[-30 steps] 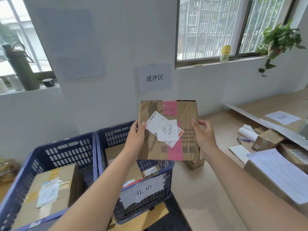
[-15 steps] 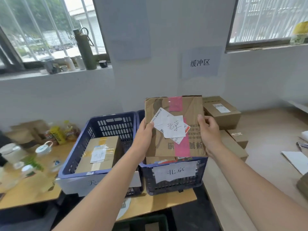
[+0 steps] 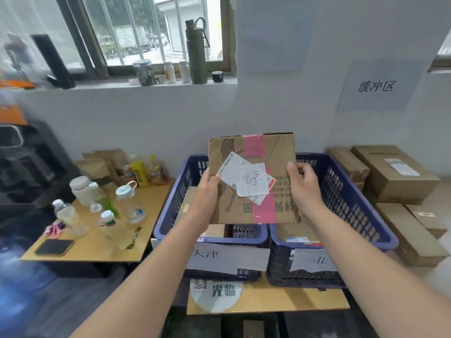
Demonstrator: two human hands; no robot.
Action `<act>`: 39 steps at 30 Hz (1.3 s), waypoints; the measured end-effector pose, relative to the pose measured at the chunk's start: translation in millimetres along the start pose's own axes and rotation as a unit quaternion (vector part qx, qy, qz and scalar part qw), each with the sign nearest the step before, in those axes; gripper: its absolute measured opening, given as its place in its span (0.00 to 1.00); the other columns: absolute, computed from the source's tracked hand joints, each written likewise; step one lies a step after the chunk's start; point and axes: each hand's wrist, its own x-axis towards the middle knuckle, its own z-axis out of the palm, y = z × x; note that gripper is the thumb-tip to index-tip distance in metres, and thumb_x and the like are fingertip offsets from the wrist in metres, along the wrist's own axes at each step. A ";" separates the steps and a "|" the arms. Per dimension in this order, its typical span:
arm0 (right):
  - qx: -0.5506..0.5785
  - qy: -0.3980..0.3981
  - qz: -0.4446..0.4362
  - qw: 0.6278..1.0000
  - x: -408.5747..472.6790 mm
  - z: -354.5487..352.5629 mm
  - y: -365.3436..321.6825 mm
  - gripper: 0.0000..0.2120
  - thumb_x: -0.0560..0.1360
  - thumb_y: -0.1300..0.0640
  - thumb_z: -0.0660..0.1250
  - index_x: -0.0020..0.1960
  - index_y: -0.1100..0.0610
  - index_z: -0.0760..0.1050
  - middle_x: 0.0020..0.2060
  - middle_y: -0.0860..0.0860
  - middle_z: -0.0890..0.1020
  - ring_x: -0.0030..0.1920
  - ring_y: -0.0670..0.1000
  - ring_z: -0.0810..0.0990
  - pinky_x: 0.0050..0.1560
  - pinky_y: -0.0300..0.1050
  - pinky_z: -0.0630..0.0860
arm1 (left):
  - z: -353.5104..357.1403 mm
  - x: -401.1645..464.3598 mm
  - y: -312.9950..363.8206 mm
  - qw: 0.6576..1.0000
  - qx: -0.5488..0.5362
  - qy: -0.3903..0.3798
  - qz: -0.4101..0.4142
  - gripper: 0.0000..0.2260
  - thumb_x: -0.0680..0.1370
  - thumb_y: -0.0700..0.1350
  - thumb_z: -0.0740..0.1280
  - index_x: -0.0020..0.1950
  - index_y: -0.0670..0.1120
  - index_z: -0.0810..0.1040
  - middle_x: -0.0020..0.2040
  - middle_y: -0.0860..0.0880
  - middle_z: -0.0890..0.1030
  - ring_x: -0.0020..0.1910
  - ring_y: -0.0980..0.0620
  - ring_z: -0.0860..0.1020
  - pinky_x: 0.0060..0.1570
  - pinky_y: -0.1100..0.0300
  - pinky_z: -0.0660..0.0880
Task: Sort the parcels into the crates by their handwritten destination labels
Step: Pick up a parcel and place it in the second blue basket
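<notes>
Parcel [image 3: 253,176] held up at frame centre, face toward the camera, above the gap between two blue crates. Left hand [image 3: 207,191] gripping its 9 o'clock edge, thumb over the white slip [image 3: 251,182] handwritten 北京; right hand [image 3: 302,189] gripping the 3 o'clock edge, fingers curled behind. Pink tape [image 3: 255,147] running top to bottom. Left crate [image 3: 170,215] at 7 o'clock tagged 天津, a box inside; right crate [image 3: 351,206] at 5 o'clock, tag partly hidden, reading 北. Stacked boxes [image 3: 395,176] at 3 o'clock. Bottles [image 3: 129,203] on table [image 3: 97,250] at 9 o'clock.
</notes>
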 end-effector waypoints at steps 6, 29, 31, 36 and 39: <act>-0.006 -0.002 0.011 1.000 -2.5 42.6 8.2 0.14 0.81 0.43 0.61 0.57 0.53 0.72 0.37 0.47 0.78 0.35 0.46 0.77 0.37 0.45 0.75 | -41.2 26.8 -18.5 1.000 -0.007 -0.020 -0.008 0.13 0.82 0.51 0.57 0.62 0.62 0.77 0.54 0.54 0.85 0.56 0.47 0.82 0.55 0.43 0.80; -0.021 0.105 0.075 0.991 51.5 -98.2 -7.4 0.11 0.81 0.47 0.60 0.57 0.51 0.74 0.52 0.57 0.84 0.53 0.58 0.84 0.57 0.59 0.80 | 84.2 60.8 -0.2 0.989 -0.012 -0.142 -0.032 0.14 0.81 0.51 0.62 0.66 0.57 0.68 0.62 0.49 0.77 0.57 0.47 0.81 0.56 0.42 0.80; -0.026 0.111 0.075 0.991 63.7 -110.8 2.0 0.13 0.82 0.47 0.60 0.63 0.51 0.73 0.51 0.55 0.85 0.51 0.56 0.85 0.56 0.58 0.81 | 104.4 73.0 0.9 0.991 0.015 -0.132 -0.022 0.16 0.76 0.54 0.63 0.63 0.61 0.71 0.65 0.48 0.71 0.57 0.48 0.80 0.56 0.44 0.81; -0.056 0.082 0.063 0.993 111.6 -134.6 33.4 0.19 0.82 0.48 0.57 0.72 0.45 0.69 0.50 0.52 0.85 0.49 0.53 0.85 0.49 0.52 0.82 | 157.9 113.3 -9.1 0.990 0.073 -0.124 -0.002 0.24 0.74 0.53 0.58 0.72 0.63 0.68 0.66 0.46 0.73 0.56 0.48 0.79 0.57 0.47 0.79; -0.049 0.067 0.060 0.995 143.7 -137.6 50.4 0.17 0.84 0.52 0.56 0.72 0.43 0.69 0.50 0.49 0.85 0.49 0.50 0.85 0.49 0.49 0.83 | 184.1 140.2 -17.9 0.990 0.097 -0.106 0.003 0.26 0.78 0.51 0.57 0.76 0.63 0.63 0.67 0.46 0.73 0.57 0.47 0.79 0.55 0.51 0.78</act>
